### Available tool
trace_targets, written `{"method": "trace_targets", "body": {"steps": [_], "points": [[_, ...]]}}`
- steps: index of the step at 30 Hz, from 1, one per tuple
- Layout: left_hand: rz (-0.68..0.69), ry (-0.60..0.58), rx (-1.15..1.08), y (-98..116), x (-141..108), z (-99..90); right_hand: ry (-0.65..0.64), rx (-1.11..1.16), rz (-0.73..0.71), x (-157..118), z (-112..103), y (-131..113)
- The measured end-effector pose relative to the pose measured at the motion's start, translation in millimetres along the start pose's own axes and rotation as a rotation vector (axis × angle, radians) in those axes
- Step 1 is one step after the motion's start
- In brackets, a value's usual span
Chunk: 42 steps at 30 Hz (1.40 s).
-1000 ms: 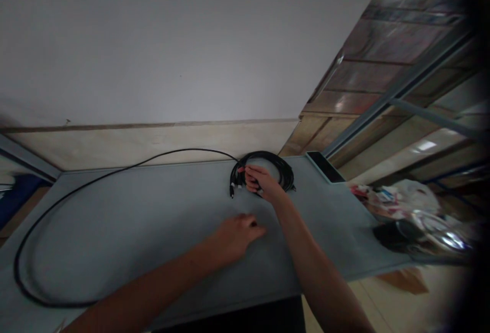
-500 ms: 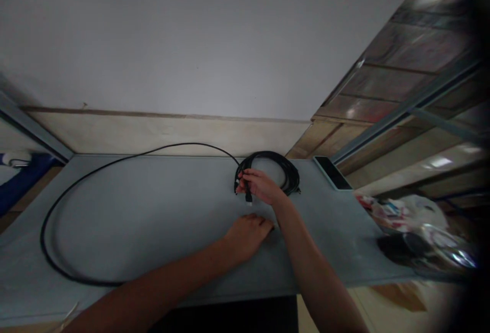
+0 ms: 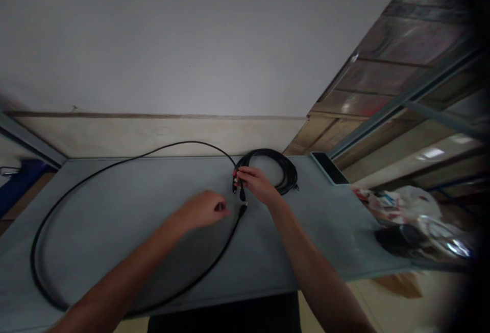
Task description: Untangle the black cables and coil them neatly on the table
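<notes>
A long black cable (image 3: 184,142) runs in a wide loop over the grey table (image 3: 126,210). One plug end (image 3: 243,209) of it lies near the middle. My right hand (image 3: 250,180) pinches black cable with a connector (image 3: 242,194) pointing down, at the left side of a coiled black cable (image 3: 291,174). Left of the plug end, my left hand (image 3: 206,209) is curled above the table, blurred; whether anything is between its fingers is hidden.
A phone (image 3: 329,168) lies at the table's back right. A dark cylindrical object (image 3: 400,240) stands at the right edge, beside plastic bags (image 3: 415,203). A wall (image 3: 172,42) rises behind the table.
My left hand has moved left and up from beside my right forearm, and its fingers have curled. The cable's plug end now shows near my right hand. The view has shifted slightly.
</notes>
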<state>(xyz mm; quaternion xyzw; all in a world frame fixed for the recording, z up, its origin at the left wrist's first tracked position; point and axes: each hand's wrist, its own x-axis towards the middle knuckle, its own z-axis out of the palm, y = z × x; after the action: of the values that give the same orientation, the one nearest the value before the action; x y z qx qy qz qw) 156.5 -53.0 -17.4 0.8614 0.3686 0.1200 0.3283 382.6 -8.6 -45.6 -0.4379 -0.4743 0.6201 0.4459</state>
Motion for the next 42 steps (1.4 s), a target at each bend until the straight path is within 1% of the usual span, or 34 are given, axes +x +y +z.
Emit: {"method": "trace_targets", "body": {"steps": [2,3,5,6,7,10,11,12,15,16,18,20,21,23,25,27,29,31,33,35,36,38,40,42], "points": [[-0.050,0.096,-0.039,-13,5,-11.9,-0.011,-0.069,-0.050,1,0,-1],[-0.067,0.153,-0.078,-18,8,-14.6,-0.017,-0.097,-0.074,1,0,-1],[-0.084,0.260,-0.186,-23,12,-12.9,-0.025,-0.142,-0.123,0,2,-2],[-0.080,0.293,-0.249,-23,13,-9.1,-0.029,-0.155,-0.146,-1,4,-2],[-0.068,0.303,-0.312,-23,13,-4.0,-0.032,-0.164,-0.167,-1,6,-2],[-0.030,0.262,-0.460,-20,11,10.7,-0.038,-0.154,-0.187,-3,16,0],[-0.033,0.268,-0.477,-20,10,13.6,-0.040,-0.129,-0.178,-4,19,2],[-0.045,0.298,-0.477,-20,10,14.9,-0.040,-0.091,-0.167,-4,22,3],[-0.099,0.422,-0.467,-25,11,11.8,-0.019,0.078,-0.133,-4,27,4],[-0.104,0.430,-0.490,-26,11,9.6,-0.011,0.126,-0.126,-4,26,3],[-0.068,0.396,-0.527,-28,13,5.1,-0.021,0.154,-0.113,-4,23,0],[0.021,0.384,-0.451,-29,15,1.1,-0.064,0.115,-0.094,-5,20,-3],[0.062,0.416,-0.364,-29,16,-0.9,-0.082,0.092,-0.086,-5,18,-3],[0.096,0.530,-0.159,-31,16,-5.5,-0.097,0.057,-0.073,-5,17,-3],[0.090,0.635,0.008,-33,13,-12.1,-0.095,0.033,-0.063,-5,18,-2],[0.103,0.687,0.137,-36,10,-21.4,-0.091,0.011,-0.063,-5,19,-1],[0.141,0.692,0.253,-39,7,-34.2,-0.094,-0.044,-0.088,-6,19,-3],[0.166,0.671,0.354,-44,9,-49.9,-0.118,-0.167,-0.124,-8,19,-7],[0.140,0.655,0.438,-52,16,-66.2,-0.164,-0.259,-0.122,-11,17,-11],[0.054,0.624,0.503,-63,27,-79.7,-0.210,-0.226,-0.075,-13,15,-13],[0.003,0.585,0.514,-70,32,-84.7,-0.226,-0.182,-0.052,-14,13,-13],[-0.076,0.466,0.484,-82,40,-90.5,-0.229,-0.110,-0.040,-13,10,-12],[-0.108,0.380,0.412,-94,42,-91.6,-0.177,-0.052,-0.078,-10,6,-12],[-0.108,0.362,0.318,-104,37,-89.9,-0.075,0.047,-0.130,-6,1,-13]]}}
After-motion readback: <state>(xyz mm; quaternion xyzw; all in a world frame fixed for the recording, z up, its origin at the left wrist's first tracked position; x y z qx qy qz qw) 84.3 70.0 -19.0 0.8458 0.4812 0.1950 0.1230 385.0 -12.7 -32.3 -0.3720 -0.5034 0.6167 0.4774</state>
